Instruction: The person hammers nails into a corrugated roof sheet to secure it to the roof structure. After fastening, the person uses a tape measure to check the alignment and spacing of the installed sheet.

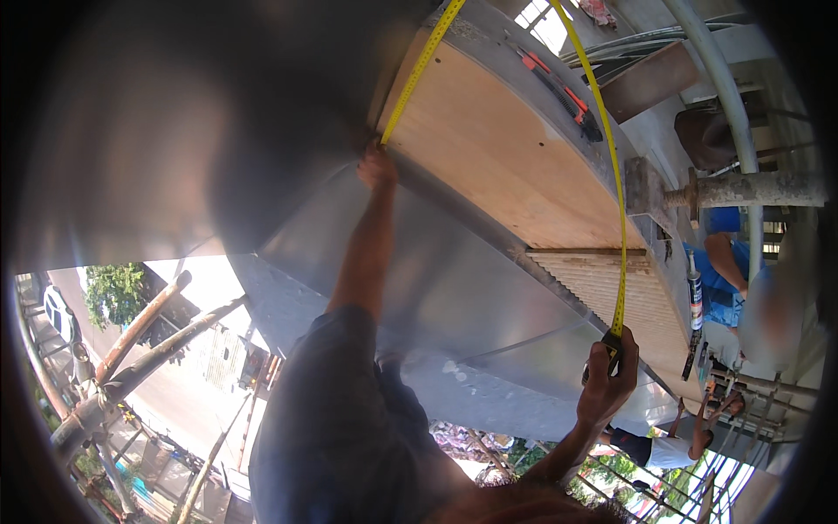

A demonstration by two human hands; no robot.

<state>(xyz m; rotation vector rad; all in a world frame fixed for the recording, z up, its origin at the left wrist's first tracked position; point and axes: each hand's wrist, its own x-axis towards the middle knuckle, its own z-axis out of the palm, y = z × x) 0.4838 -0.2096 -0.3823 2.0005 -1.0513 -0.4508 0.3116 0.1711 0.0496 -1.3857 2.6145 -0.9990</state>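
Observation:
My left hand [377,168] is closed on the end of a yellow tape measure blade [410,87] at the edge of a plywood board [497,131]. From there the blade runs up out of view. A second stretch of blade comes back down over the board into the tape measure case [614,351], dark with yellow. My right hand [608,384] grips that case, fingers wrapped round it. A red and black utility knife [559,94] lies on the grey ledge [489,44] beyond the plywood. Below the plywood is a ribbed panel [594,284].
Large grey metal sheets [463,262] fill the middle and left. A sealant tube [695,293] stands by the ribbed panel. A threaded steel prop [742,189] and pipes are at right. One person in blue [720,279] and one in white [672,451] are nearby. Bamboo scaffolding [131,375] crosses lower left.

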